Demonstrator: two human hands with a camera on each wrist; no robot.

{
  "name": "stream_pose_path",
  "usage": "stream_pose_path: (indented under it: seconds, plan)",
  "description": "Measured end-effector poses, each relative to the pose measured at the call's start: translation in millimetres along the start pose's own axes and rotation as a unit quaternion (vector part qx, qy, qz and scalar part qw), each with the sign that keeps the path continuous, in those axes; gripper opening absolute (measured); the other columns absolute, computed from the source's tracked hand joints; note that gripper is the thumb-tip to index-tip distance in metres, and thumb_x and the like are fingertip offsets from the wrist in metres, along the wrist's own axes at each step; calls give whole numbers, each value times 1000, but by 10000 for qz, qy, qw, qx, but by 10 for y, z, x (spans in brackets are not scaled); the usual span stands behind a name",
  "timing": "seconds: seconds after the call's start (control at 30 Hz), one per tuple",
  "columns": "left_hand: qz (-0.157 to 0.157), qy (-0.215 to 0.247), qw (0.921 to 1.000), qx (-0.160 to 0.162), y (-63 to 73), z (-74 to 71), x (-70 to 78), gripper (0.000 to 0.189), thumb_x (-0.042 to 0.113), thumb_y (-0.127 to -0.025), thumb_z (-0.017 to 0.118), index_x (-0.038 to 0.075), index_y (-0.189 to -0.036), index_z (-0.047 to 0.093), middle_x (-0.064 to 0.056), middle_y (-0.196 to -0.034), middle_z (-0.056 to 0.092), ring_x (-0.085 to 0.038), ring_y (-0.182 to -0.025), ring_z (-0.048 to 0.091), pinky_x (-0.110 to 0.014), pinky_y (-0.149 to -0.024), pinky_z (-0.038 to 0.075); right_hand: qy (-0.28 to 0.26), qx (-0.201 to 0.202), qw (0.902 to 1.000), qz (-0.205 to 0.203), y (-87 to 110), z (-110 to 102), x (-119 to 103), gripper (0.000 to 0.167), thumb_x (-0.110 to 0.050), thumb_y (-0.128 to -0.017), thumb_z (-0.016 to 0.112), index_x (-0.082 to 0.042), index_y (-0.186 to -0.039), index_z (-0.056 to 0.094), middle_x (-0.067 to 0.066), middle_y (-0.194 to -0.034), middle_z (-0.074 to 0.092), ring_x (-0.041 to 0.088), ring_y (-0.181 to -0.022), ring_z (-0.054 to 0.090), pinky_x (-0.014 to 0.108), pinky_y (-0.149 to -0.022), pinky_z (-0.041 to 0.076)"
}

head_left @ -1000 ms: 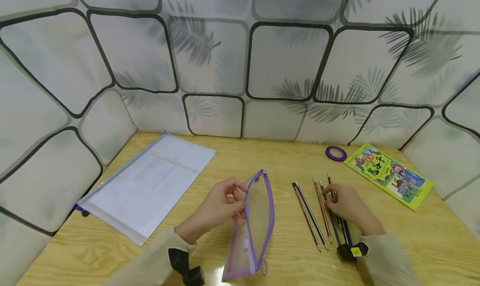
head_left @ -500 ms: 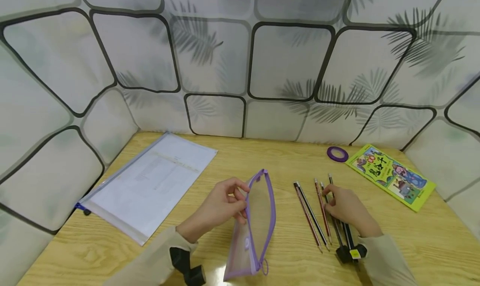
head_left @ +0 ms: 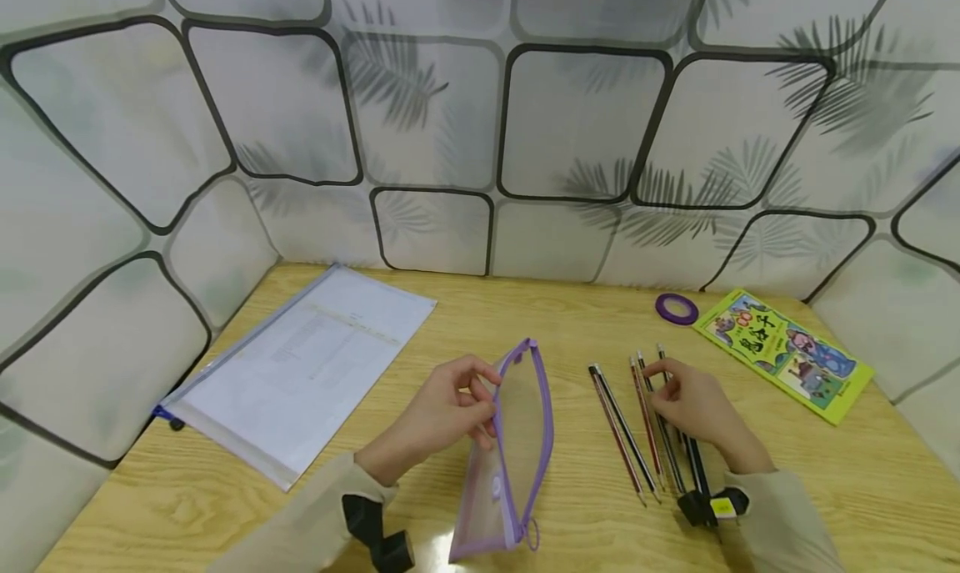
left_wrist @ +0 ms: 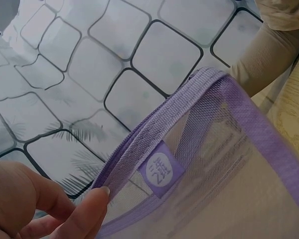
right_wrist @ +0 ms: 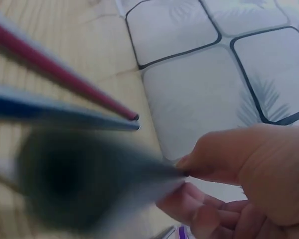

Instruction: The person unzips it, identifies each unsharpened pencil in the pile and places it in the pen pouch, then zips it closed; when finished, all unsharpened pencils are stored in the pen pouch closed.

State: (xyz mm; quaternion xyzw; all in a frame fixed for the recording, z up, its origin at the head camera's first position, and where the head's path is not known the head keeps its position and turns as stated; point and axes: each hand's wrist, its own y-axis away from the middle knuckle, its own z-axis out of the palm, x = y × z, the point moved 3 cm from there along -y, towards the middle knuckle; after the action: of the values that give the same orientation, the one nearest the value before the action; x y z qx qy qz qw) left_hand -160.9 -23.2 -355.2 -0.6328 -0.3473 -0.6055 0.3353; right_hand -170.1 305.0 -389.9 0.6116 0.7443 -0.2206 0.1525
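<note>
On the wooden table stands a mesh pencil pouch (head_left: 480,502) with purple edging, its zip mouth wide. My left hand (head_left: 452,406) pinches the pouch's rim; the left wrist view shows thumb and finger at its purple edge (left_wrist: 139,154). My right hand (head_left: 699,402) pinches a dark pencil (head_left: 671,454) between thumb and finger. Close to the right wrist camera that pencil (right_wrist: 84,174) is a dark blur. To its left lie a red pencil (head_left: 647,419) and a pair of pencils (head_left: 625,435), one red and one black. Other dark pencils are partly hidden under the right hand.
A clear document folder (head_left: 300,373) with papers lies at the left. Toward the back right are a purple tape roll (head_left: 677,309) and a yellow-green book (head_left: 783,356). A patterned cloth (head_left: 427,123) encloses the table's back and sides.
My right hand has shifted slightly up and to the right, and the pinched pencil's upper end has moved slightly away from me. The left hand and pouch stay nearly still.
</note>
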Motion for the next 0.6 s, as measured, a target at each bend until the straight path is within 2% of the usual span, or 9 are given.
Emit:
stream_pose_path:
  seconds: [0.17, 0.33, 0.6]
  plan:
    - [39, -17, 10000, -11, 13, 0, 11, 28, -14, -85, 48, -11, -113, 49, -7, -78, 52, -14, -58, 62, -29, -52, 61, -243, -76, 9997, -26, -3, -32, -106, 29, -4, -86, 64, -3, -114, 61, 0, -74, 62, 4, -51, 49, 21, -41, 43]
    - [3, -4, 10000, 16, 23, -9, 14, 28, -14, -85, 48, -11, -114, 49, -7, -79, 52, -14, -58, 62, -29, -52, 60, -738, -225, 9969, -158, 13, -60, -270, 29, -4, -89, 61, -2, -118, 59, 2, -75, 61, 3, -48, 47, 22, -38, 44]
    - [-14, 20, 9999, 99, 14, -18, 12, 29, -14, -85, 48, -11, -114, 49, -7, -79, 53, -14, -58, 61, -26, -51, 59, -1740, -591, 9819, -451, 95, -115, -619, 27, -4, -92, 57, -2, -120, 57, 11, -76, 60, 5, -45, 45, 25, -35, 44]
